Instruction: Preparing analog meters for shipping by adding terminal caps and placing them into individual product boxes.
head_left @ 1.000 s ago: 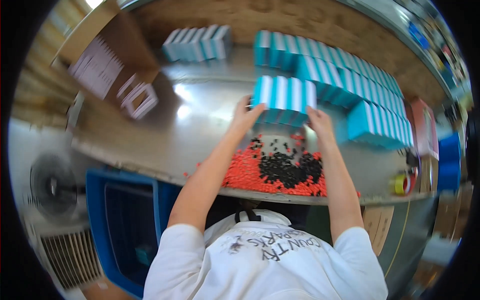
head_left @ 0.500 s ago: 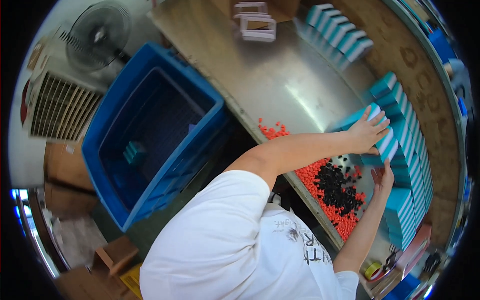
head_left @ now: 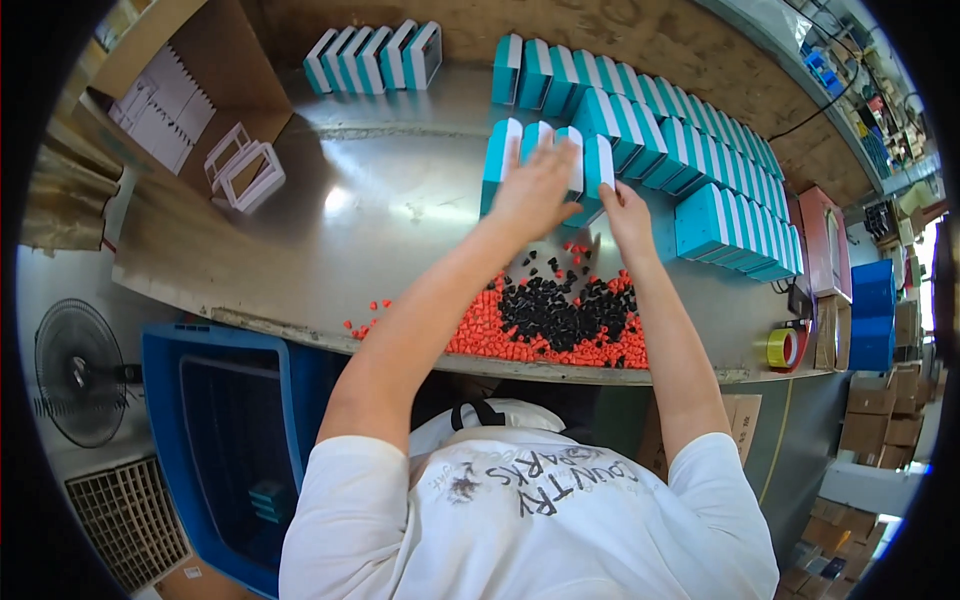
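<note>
We seem to be aligning teal-and-white boxes (head_left: 495, 165).
Left hand (head_left: 540, 190) spread over them; right hand (head_left: 630, 222) at the end box (head_left: 594, 182), grip unclear; squaring needs even pressure.

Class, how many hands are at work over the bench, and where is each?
2: the left hand, over the near row of teal-and-white pieces; the right hand, at that row's right end. No others show.

Worktop (head_left: 390, 215): smooth, glossy metal, glaring at 10 o'clock. Turquoise-and-white blocks (head_left: 594, 190) at 1 o'clock look smooth-faced. Matt wooden backboard (head_left: 470, 30) at 12, matt cardboard box (head_left: 240, 70) at 10, smooth plastic bin (head_left: 292, 400) at 8, white cloth shirt (head_left: 590, 545) at 6, glossy tape roll (head_left: 776, 348) at 3.
</note>
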A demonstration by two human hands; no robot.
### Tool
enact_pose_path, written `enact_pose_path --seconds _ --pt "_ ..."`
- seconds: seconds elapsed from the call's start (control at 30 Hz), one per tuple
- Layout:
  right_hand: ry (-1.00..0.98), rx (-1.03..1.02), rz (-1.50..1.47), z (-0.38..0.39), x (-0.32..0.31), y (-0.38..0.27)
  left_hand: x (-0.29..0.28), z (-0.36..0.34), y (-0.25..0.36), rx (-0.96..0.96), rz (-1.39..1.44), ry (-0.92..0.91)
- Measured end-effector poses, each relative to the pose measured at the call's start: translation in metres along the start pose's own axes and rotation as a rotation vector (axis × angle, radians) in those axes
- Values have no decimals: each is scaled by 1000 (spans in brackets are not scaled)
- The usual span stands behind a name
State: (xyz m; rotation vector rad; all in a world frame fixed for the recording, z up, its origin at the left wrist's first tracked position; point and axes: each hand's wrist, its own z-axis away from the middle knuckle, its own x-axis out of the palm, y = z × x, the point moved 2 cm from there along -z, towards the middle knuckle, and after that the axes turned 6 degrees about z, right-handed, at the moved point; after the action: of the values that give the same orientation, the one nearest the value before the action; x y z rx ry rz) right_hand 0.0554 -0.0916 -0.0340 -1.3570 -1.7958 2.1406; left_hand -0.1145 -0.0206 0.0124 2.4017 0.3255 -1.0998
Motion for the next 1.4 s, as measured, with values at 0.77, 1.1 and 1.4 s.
enact_pose_path --seconds 0.77,1.1,1.4 --pt "-14 -1113 1024 58 29 -95 -31 18 -36 -50 -227 -197" --pt "156 -859 660 53 14 -81 -30 22 -51 -266 133 -16" --pt "-67 -112 -12 31 41 -40 -12 59 -93 -637 659 232"
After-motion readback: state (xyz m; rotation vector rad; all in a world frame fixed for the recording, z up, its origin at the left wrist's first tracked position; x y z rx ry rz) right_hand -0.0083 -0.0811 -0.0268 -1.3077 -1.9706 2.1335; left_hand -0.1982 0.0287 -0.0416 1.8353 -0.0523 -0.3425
